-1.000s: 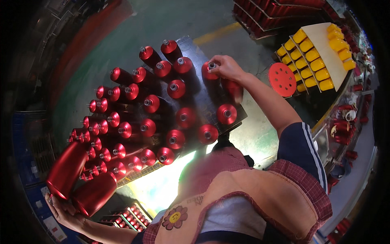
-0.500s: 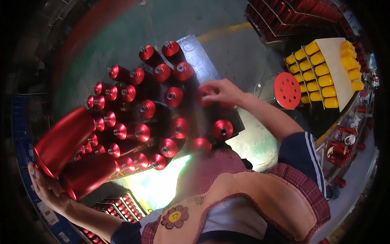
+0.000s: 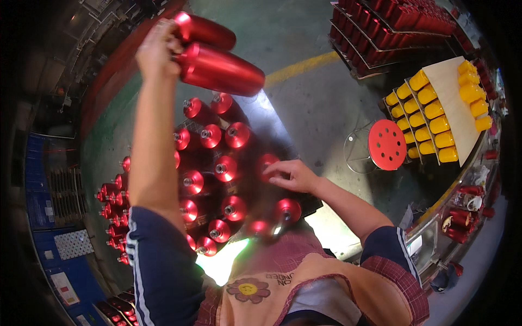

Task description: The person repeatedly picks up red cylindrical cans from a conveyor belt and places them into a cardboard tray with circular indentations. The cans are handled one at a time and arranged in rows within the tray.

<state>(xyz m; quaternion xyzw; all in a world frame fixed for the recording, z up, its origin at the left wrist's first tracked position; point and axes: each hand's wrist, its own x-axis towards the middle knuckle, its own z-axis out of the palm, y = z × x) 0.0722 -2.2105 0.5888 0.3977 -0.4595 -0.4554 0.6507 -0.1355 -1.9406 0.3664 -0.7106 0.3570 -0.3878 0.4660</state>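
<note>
Red bottles (image 3: 224,69), pinched neck-first in the left hand (image 3: 157,50) beyond the standing rows (image 3: 211,136), need a steady, knock-free hold, while the right hand (image 3: 294,175) (grip unclear) is at another bottle (image 3: 265,161).

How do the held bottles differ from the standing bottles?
The held bottles are raised in the left hand; the standing bottles are grouped below. The held bottles show their long sides; the standing bottles mostly show shoulders and necks. Both sets are shiny red.
</note>
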